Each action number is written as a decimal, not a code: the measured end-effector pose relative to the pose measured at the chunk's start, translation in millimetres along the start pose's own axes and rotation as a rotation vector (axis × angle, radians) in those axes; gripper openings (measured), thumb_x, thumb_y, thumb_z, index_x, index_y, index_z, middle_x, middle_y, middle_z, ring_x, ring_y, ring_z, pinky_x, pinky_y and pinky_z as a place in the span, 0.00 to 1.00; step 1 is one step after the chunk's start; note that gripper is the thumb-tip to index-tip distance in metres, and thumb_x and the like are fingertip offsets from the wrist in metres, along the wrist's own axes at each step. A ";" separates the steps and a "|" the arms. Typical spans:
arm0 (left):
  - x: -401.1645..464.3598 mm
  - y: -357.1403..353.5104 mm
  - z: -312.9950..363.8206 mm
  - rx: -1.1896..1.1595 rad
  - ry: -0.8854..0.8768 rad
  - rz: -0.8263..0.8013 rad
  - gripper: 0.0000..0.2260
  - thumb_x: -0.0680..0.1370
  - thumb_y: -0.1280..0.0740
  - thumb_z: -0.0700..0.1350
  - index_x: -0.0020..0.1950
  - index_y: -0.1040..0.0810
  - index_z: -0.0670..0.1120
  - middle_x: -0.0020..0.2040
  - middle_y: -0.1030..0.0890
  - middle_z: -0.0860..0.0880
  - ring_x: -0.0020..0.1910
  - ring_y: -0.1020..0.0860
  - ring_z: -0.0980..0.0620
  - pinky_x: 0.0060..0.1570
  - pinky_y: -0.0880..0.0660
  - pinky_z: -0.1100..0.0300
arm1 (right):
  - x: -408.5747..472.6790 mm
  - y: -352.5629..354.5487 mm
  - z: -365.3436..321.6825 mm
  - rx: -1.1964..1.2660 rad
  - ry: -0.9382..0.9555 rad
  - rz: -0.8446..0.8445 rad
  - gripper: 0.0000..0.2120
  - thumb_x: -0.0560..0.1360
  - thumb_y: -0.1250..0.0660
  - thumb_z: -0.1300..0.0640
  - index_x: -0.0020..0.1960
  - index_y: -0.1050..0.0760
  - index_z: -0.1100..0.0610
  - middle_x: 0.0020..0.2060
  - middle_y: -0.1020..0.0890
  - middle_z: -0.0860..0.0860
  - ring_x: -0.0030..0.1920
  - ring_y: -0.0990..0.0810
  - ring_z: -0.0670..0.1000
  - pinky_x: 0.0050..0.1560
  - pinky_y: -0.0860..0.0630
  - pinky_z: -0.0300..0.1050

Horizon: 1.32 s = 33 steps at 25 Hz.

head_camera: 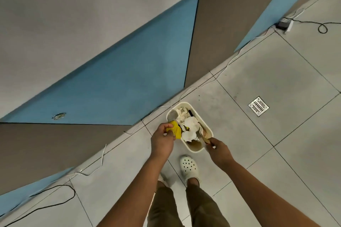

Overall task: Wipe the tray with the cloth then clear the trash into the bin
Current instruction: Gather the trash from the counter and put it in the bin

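At the bottom of the frame a person stands in olive trousers, with a white perforated clog on the foot just below centre. Both bare forearms reach up toward mid-frame. The left hand has its fingers curled round a crumpled yellow wrapper, held at the left rim of the bin. The right hand pinches a thin brownish piece, too small to identify, at the bin's lower right rim. The cream bin sits on the grey tiled floor just above the clog, holding crumpled white paper and other scraps. To the right lies a metal floor drain. Thin cables run along the foot of the blue and grey wall panels toward a power strip in the upper right.
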<state>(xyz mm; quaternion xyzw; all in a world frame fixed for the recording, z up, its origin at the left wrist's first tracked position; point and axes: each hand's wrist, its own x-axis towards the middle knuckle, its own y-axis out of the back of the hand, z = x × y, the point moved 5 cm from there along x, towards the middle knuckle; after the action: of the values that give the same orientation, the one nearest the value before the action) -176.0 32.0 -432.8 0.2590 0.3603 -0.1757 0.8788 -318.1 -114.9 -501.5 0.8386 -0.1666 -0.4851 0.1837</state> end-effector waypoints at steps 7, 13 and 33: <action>71.2 -54.8 -13.8 -0.014 0.052 -0.073 0.08 0.78 0.41 0.37 0.53 0.27 0.47 0.53 0.22 0.44 0.36 0.23 0.54 0.33 0.29 0.64 | 46.7 -23.7 12.1 -0.002 -0.032 -0.066 0.08 0.78 0.42 0.57 0.53 0.25 0.53 0.44 0.22 0.54 0.37 0.26 0.49 0.37 0.31 0.39; 104.0 -75.0 -62.6 0.169 0.328 -0.279 0.17 0.79 0.41 0.43 0.68 0.31 0.51 0.53 0.25 0.47 0.49 0.24 0.47 0.38 0.27 0.59 | 70.8 -31.4 15.1 -0.216 0.004 -0.166 0.25 0.78 0.42 0.56 0.74 0.42 0.52 0.72 0.36 0.53 0.70 0.34 0.56 0.67 0.36 0.45; -184.3 107.4 181.6 -0.194 -0.306 -0.012 0.07 0.79 0.40 0.41 0.54 0.26 0.51 0.47 0.23 0.53 0.39 0.25 0.56 0.37 0.30 0.63 | -200.6 138.3 -263.1 0.230 0.751 -0.029 0.09 0.75 0.37 0.63 0.51 0.25 0.51 0.41 0.23 0.43 0.39 0.26 0.46 0.37 0.30 0.27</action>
<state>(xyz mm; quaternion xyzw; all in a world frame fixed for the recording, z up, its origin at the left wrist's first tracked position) -149.4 35.2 -153.9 0.1413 0.2390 -0.1827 0.9431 -196.9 -105.9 -164.1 0.9751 -0.1292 -0.1252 0.1296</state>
